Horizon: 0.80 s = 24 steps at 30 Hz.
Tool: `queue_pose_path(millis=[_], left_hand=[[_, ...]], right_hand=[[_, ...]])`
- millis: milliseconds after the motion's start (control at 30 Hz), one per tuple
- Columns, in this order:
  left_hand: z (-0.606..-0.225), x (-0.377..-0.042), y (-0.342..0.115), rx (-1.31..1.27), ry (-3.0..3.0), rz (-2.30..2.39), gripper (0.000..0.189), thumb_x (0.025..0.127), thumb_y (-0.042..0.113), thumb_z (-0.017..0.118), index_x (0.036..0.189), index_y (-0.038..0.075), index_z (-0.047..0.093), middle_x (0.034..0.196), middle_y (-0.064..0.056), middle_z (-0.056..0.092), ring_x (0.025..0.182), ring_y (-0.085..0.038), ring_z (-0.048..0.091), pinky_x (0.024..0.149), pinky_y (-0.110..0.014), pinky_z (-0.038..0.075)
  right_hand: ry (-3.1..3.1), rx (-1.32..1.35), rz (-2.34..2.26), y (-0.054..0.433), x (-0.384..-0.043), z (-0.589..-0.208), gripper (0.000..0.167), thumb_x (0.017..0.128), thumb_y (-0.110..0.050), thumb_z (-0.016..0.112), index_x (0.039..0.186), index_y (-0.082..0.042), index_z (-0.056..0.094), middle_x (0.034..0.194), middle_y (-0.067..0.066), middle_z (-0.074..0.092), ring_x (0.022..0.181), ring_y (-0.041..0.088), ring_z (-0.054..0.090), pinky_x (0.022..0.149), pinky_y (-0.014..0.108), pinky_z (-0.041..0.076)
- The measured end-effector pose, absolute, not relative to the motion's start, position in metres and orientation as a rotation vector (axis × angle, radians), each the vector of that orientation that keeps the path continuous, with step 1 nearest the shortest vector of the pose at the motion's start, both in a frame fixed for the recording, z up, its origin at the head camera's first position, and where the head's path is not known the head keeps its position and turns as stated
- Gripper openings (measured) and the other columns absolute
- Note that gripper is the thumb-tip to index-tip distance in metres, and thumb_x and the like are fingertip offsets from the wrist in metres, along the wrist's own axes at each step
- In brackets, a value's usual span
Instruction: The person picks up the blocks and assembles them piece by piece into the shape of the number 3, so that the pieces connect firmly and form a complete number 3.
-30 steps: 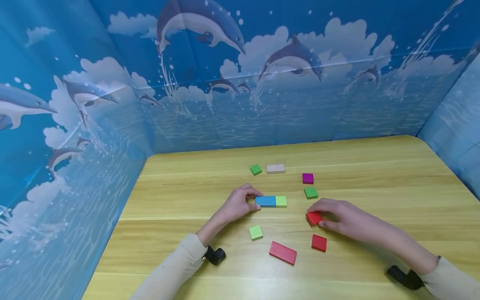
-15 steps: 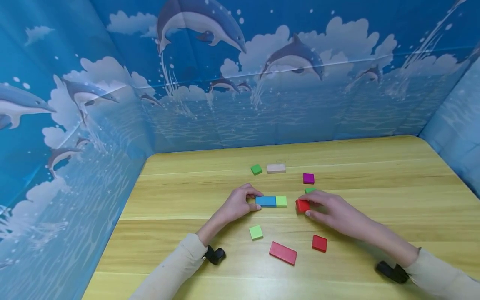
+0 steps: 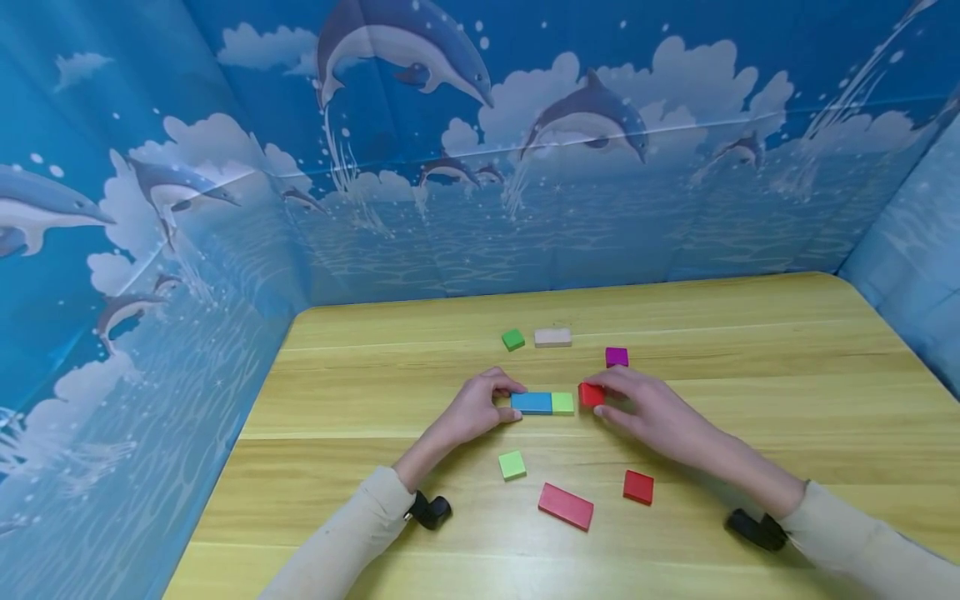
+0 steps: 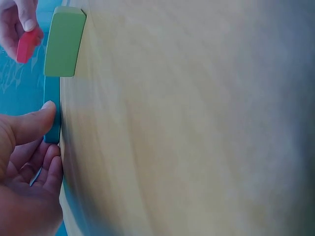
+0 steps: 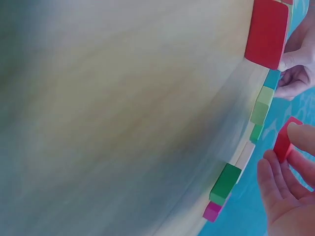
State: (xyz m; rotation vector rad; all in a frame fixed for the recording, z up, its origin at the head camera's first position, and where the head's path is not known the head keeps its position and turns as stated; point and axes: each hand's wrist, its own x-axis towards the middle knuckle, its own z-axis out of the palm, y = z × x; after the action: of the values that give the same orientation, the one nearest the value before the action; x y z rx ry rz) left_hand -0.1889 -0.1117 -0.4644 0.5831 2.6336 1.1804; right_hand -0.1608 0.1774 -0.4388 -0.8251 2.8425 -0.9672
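On the tabletop my left hand grips the left end of a blue rectangular block, thumb on the near side and fingers on the far side. Against the block's right end sits a light green square block. My right hand pinches a red block between thumb and fingers, a small gap to the right of the light green one. In the right wrist view this red block shows raised off the table.
A green block and a pale block lie farther back. A purple block is just beyond my right hand; a dark green block is hidden behind that hand in the head view. Nearer lie light green, pinkish-red and red blocks.
My right hand has carried the red block left and away from me, up close to the light green block's right end. The left hand and blue block have stayed put.
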Motion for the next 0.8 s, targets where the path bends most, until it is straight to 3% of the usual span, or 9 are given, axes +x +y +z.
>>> queue_pose_path(millis=[367,800], left_hand=[[-0.465,-0.188,-0.112,0.578,2.634,1.186,0.032,0.084,0.008,0.079,0.115,0.009,0.072,0.102,0.005,0.06,0.098,-0.014,0.057,0.088,-0.026,0.048],[-0.465,-0.189,-0.111,0.582,2.638,1.18,0.031,0.084,0.008,0.079,0.114,0.01,0.073,0.101,0.006,0.06,0.097,-0.013,0.057,0.087,-0.026,0.048]], right_hand=[[2.834,-0.773,-1.052,0.163,-0.172,-0.437,0.046,0.087,-0.015,0.077,0.131,-0.01,0.062,0.117,0.003,0.062,0.099,0.02,0.059,0.083,0.041,0.054],[2.823,-0.787,-1.099,0.153,-0.183,-0.44,0.044,0.089,-0.014,0.074,0.131,-0.01,0.063,0.122,0.005,0.061,0.103,0.022,0.062,0.086,0.041,0.053]])
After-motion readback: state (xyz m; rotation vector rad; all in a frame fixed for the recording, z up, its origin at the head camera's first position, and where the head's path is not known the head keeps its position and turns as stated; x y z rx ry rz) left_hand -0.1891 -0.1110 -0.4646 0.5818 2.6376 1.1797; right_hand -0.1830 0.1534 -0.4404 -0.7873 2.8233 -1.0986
